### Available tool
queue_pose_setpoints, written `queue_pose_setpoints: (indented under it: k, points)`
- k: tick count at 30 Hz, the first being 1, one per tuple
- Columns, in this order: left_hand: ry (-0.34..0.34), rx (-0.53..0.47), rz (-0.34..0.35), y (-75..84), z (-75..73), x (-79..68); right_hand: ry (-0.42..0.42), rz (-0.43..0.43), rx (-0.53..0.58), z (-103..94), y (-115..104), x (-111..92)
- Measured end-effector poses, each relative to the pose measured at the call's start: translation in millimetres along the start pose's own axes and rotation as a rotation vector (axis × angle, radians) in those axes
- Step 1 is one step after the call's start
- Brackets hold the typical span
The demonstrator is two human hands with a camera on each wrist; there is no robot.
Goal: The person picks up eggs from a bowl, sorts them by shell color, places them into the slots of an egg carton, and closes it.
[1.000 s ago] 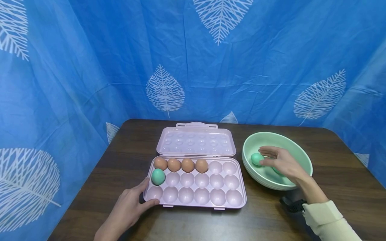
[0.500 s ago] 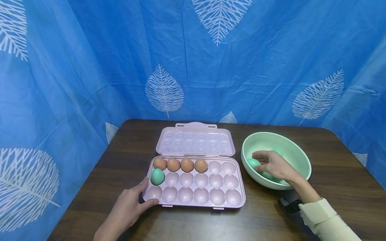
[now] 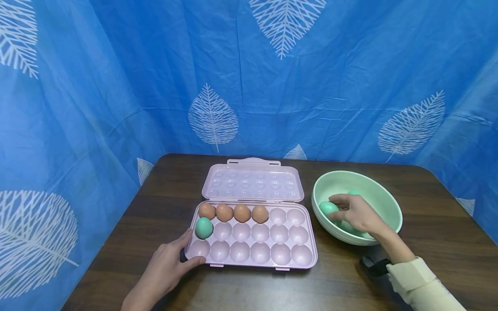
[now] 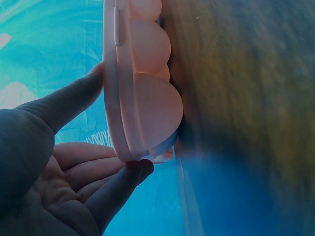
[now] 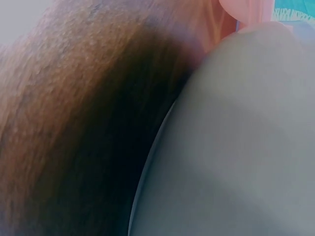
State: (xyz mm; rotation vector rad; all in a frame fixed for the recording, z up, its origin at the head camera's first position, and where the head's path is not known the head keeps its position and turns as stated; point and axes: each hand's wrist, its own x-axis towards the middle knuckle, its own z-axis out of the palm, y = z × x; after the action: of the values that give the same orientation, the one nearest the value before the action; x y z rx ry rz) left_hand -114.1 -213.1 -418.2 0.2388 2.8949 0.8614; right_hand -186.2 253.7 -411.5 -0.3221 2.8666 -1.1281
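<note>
A pink egg box (image 3: pixel 250 263) lies with its lid (image 3: pixel 253 183) folded back. Brown eggs (image 3: pixel 242 213) fill the left part of its back row, and one green egg (image 3: pixel 204 228) sits in the middle row's leftmost cup. My left hand (image 3: pixel 165 263) holds the box's near left corner; the left wrist view shows thumb and fingers against its rim (image 4: pixel 112 98). Inside the light green bowl (image 3: pixel 383 194), my right hand (image 3: pixel 359 214) pinches a green egg (image 3: pixel 327 208) between thumb and fingers near the left wall. The right wrist view shows only the bowl's outer side (image 5: pixel 236 132).
More green eggs (image 3: pixel 354 193) lie in the bowl, partly hidden by my right hand. A dark strap-like object (image 3: pixel 375 265) is at my right wrist. The brown wooden table (image 3: pixel 128 216) ends at a blue curtain (image 3: pixel 264 108) with white leaves.
My right hand has shifted left and slightly toward me inside the bowl, its fingers now around the green egg, which also moved. My left hand and the egg box stay put.
</note>
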Motion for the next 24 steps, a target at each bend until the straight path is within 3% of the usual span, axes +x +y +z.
queue_pose_setpoints:
  k: [10,24]
  points:
    - [0.004,0.0,0.009,-0.2,0.7,-0.5,0.058,0.164,0.141,-8.5,1,-6]
    - [0.021,0.005,0.027,-1.0,1.4,-1.1,0.146,0.197,0.195,-14.0,-1,-6]
